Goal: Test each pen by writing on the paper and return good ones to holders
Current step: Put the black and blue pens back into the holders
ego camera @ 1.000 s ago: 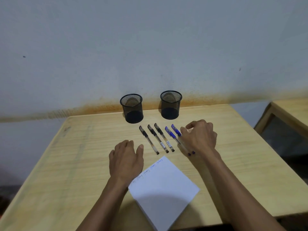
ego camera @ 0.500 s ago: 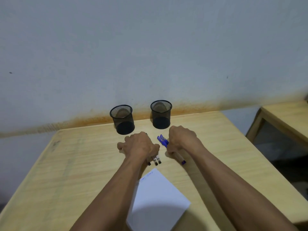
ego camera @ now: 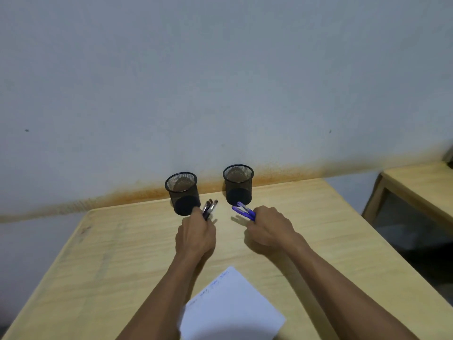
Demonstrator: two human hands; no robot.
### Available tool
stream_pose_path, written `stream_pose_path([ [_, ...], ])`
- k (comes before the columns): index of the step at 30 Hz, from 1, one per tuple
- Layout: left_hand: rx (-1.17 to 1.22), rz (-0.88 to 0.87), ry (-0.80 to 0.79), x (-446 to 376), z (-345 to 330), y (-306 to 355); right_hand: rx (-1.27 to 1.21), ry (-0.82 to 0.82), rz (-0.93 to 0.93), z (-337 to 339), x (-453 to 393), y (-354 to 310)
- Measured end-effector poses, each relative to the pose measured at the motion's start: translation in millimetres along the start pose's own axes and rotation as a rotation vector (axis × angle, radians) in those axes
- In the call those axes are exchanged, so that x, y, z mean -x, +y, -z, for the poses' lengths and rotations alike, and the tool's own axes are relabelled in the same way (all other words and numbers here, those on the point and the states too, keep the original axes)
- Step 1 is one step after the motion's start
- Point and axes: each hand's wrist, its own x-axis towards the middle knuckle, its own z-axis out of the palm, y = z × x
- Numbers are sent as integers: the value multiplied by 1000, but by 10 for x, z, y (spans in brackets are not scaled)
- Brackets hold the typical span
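Observation:
Two black mesh holders stand near the wall: the left holder (ego camera: 182, 192) and the right holder (ego camera: 238, 184), both with nothing seen inside. My left hand (ego camera: 196, 235) grips three black pens (ego camera: 210, 207), whose ends stick up just right of the left holder. My right hand (ego camera: 269, 229) grips two blue pens (ego camera: 243, 211), pointing up and left toward the base of the right holder. A white sheet of paper (ego camera: 230, 310) with a line of handwriting along its top left edge lies near the table's front.
The light wooden table (ego camera: 122, 253) ends at a grey wall with an orange stain along its base. A second wooden table (ego camera: 421, 185) stands to the right across a gap.
Both hands have lifted the pens off the table and moved them toward the holders: black pens in the left hand, blue pens in the right.

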Motion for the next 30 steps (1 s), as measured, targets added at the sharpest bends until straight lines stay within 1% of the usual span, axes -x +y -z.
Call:
stream_pose_path([
  [2,319,-27,154,-74,106,-1,-240,92,44,62,-2,-30],
  [3,436,-53,219,-122,228,45,-345,147,89,138,-12,-77],
  [5,692,-90,294,-234,537,185,-569,298,177,363,-37,-234],
  [7,1003,-83,349,-380,848,327,-840,426,226,616,-110,-430],
  [9,1212,-43,430,-600,1030,376,-1042,508,229,812,-255,-596],
  [10,1275,-17,461,-703,1084,375,-1106,540,217,871,-339,-659],
  [13,1331,65,494,-941,1101,307,-1207,589,148,872,-572,-748],
  [18,1389,118,485,-1135,783,54,-1151,596,65,512,-735,-658],
  [23,1278,264,456,-1181,448,-118,-1136,554,-25,187,-921,-541],
  [26,1229,318,423,-1154,335,-127,-1168,517,-78,72,-946,-527],
  [30,1197,354,380,-1142,235,-106,-1186,513,-130,-39,-1018,-501],
])
